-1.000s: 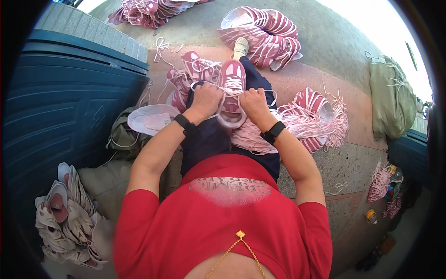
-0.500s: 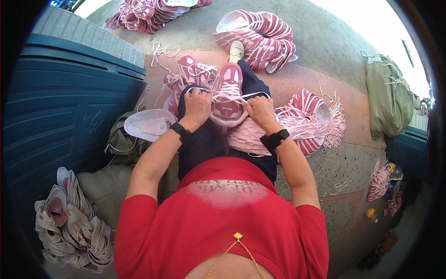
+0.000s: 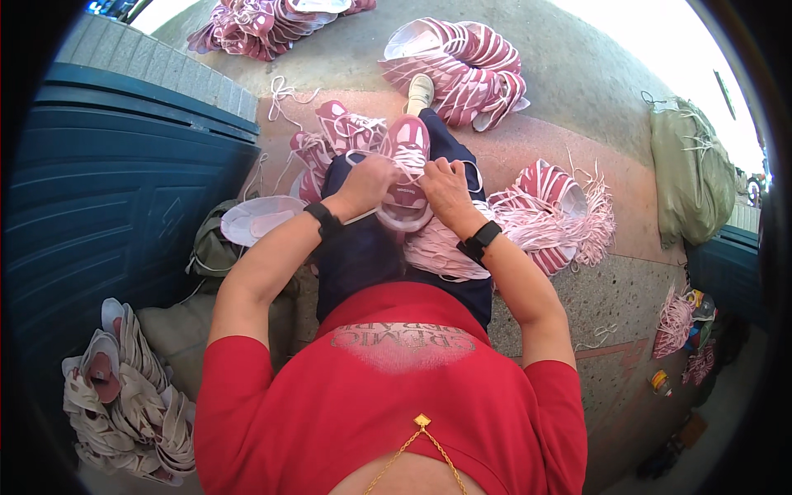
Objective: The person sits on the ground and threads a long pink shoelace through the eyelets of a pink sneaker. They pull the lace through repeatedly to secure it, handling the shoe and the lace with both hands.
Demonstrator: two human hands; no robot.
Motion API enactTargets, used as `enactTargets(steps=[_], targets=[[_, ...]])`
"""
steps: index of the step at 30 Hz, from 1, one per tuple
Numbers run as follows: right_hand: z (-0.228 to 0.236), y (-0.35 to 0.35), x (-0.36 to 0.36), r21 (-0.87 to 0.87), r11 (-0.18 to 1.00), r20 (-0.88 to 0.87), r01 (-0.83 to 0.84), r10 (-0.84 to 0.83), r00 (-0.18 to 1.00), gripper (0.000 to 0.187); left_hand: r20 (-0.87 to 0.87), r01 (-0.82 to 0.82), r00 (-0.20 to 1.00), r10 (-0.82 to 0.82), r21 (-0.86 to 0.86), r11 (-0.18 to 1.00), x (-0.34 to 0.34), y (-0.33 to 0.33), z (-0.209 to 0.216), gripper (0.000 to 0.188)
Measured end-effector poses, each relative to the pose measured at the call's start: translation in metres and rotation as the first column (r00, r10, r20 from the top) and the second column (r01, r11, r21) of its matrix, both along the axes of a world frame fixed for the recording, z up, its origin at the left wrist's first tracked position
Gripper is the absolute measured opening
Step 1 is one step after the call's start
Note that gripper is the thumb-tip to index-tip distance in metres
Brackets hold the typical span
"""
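pink shoe upper (image 3: 407,194) is the landmark: sits on the person's lap between the knees, toe end pointing away, white lace (image 3: 408,157) zigzagged over its front.

both hands are at it, one per side, apart from each other with the shoe upper between. left hand (image 3: 371,180) is at its left edge, fingers curled in, blurred; a lace end loops out next to it, can't tell if the fingers are clamped on that lace. right hand (image 3: 448,191) is at its right edge, fingers bent toward the lacing, back of hand up; another lace loop shows just beside it, grip can't be told. black wristband on each wrist. navy trousers (image 3: 355,256) lie under and around the shoe upper.

just left of it: two more laced pink uppers (image 3: 351,125), bunched. farther left: pale upper (image 3: 256,219) lying flat by an olive bag (image 3: 213,243), then blue door (image 3: 124,165). beyond it: curled row of pink uppers (image 3: 462,70) on the floor (image 3: 569,74), near a light shoe (image 3: 420,92) on the person's foot. right of it: pale pink laces (image 3: 445,245) in a thick bundle, touching a striped stack of uppers (image 3: 546,188). far right: green sack (image 3: 691,177), tied. nearer the person and well left: pile of cream uppers (image 3: 128,396).
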State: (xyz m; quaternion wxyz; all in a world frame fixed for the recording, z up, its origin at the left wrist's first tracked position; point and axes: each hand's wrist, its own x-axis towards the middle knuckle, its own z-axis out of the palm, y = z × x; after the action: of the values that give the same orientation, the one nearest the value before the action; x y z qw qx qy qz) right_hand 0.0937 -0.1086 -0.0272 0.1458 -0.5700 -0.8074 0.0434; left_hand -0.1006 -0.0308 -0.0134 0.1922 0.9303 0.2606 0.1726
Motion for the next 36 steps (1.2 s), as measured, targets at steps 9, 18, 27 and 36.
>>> enactTargets(steps=[9,18,27,36], targets=[[0.037,0.084,0.004,-0.193,0.93,-0.341,0.314,-0.363,0.867,0.024,-0.045,-0.324,0.815,0.578,-0.862,0.389,0.049,0.068,0.011,0.021],[-0.012,-0.007,0.104,-0.285,0.869,-0.373,0.405,-0.49,0.788,0.019,-0.505,-0.801,0.276,0.818,0.35,0.486,-0.214,0.031,-0.02,0.054],[0.01,-0.014,0.011,-0.383,0.9,0.24,0.21,-0.123,0.963,0.015,-0.459,-0.892,0.094,0.884,-0.434,-0.13,-0.315,-0.047,-0.049,0.049],[0.114,-0.006,0.061,-0.548,0.765,-0.826,-0.338,-0.559,0.074,0.022,0.139,-0.764,0.156,0.978,-0.61,0.209,-0.291,-0.004,0.026,0.046]])
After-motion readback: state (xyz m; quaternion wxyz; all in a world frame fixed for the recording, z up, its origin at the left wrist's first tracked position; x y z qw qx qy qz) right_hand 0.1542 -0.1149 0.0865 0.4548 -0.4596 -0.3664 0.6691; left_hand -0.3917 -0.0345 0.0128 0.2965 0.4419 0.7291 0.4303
